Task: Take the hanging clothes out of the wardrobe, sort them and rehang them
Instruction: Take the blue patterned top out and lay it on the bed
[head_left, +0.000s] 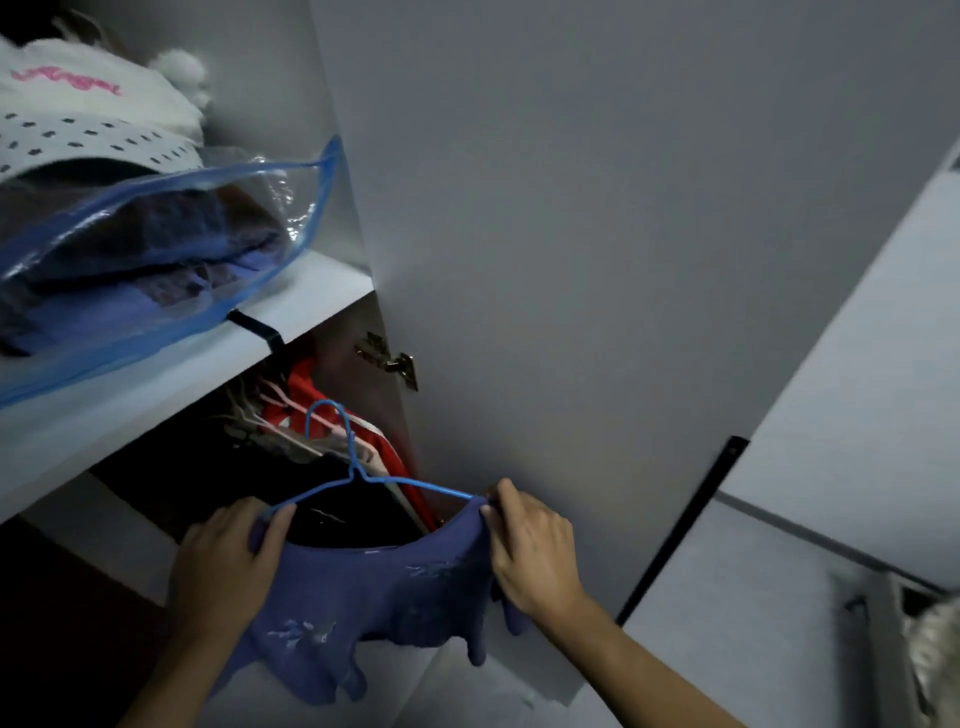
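A purple-blue top (363, 597) with pale embroidery hangs on a thin blue wire hanger (348, 467) just in front of the open wardrobe. My left hand (228, 561) grips the top's left shoulder at the hanger's end. My right hand (530, 545) pinches the right shoulder against the hanger's other arm. Behind the hanger, inside the wardrobe, hang a black garment (343, 509) and red clothes (306, 384) on pale hangers. The rail is hidden under the shelf.
A white shelf (311, 306) above holds a clear blue-edged storage bag (156, 249) of dark knitwear, with white spotted fabric (88, 135) on top. The open grey wardrobe door (597, 234) stands right of the clothes, its hinge (389, 361) visible. A pale cabinet (857, 389) is at far right.
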